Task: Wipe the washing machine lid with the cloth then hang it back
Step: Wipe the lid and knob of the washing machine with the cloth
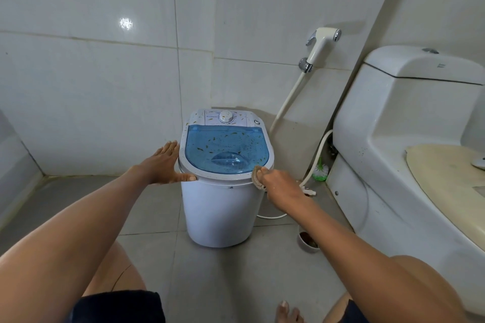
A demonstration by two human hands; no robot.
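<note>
Blue and see-through, the washing machine lid (227,149) is sitting shut on the small white washing machine (220,207), with brown bits stuck on it. The left hand (164,164) is lying flat and open against the rim. The right hand (279,186) is squeezing a tan cloth (256,178) in its grip at the lid's front corner.

Even, soft daylight, glare spot on wall tile (126,23), faint shadows, wide-angle bending edges, corners perhaps slightly soft
</note>
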